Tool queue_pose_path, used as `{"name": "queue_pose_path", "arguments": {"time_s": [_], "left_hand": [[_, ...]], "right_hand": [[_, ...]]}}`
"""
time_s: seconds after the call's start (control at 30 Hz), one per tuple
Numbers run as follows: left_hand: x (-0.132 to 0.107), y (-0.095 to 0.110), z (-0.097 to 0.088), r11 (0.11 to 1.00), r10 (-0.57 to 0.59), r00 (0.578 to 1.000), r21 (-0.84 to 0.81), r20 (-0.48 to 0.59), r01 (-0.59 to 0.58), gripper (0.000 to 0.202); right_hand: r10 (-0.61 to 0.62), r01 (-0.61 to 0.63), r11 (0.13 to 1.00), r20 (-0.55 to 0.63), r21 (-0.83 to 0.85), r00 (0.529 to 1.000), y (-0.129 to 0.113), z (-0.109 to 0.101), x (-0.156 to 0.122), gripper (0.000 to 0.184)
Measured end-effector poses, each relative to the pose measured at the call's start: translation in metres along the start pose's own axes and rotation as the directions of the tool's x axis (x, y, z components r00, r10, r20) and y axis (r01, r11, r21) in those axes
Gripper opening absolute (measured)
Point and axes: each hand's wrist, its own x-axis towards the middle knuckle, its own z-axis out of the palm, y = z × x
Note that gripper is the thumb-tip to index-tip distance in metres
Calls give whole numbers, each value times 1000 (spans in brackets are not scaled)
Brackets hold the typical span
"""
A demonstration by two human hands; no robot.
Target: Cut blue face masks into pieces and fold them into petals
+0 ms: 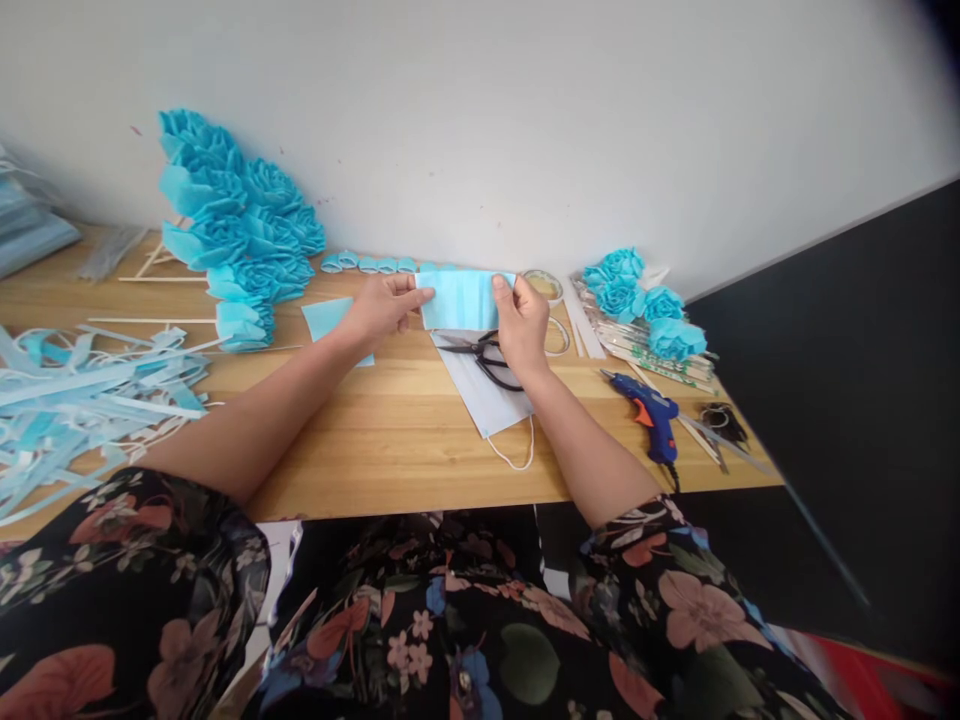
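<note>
Above a wooden table (375, 430) pushed against a white wall, you hold a creased light-blue sheet (461, 298) by its two short ends, its face turned toward you. Your left hand (386, 305) pinches one end narrowly between thumb and fingers; your right hand (523, 318) grips the other, thumb pressed on the front and the remaining fingers partly hidden behind. Below the sheet lie black-handled scissors (481, 349), resting on a pale mask (472, 385) whose white loop trails toward you. A flat blue piece (326, 318) sits beside your left wrist, and small blue rolls (367, 263) line the wall.

The step in hand appears to be spreading the sheet flat and squaring it, since both ends are pinched and its faint folds show. From this hold, the next move would seem to call for level, even tension, and for one hand to be freed before any tool could be taken up.

To your right, a blue glue gun (652, 405) lies near a cluster of blue paper-like flowers (645, 300); to your left, a taller bank of blooms (247, 220) stands beyond a heap of cut strips (105, 390).
</note>
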Motion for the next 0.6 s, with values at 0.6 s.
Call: {"name": "queue_pose_path", "arguments": {"time_s": [0.6], "left_hand": [[1, -4, 8, 980, -66, 998, -188, -22, 61, 28]], "right_hand": [[-46, 42, 995, -37, -87, 998, -2, 1, -2, 59]]}}
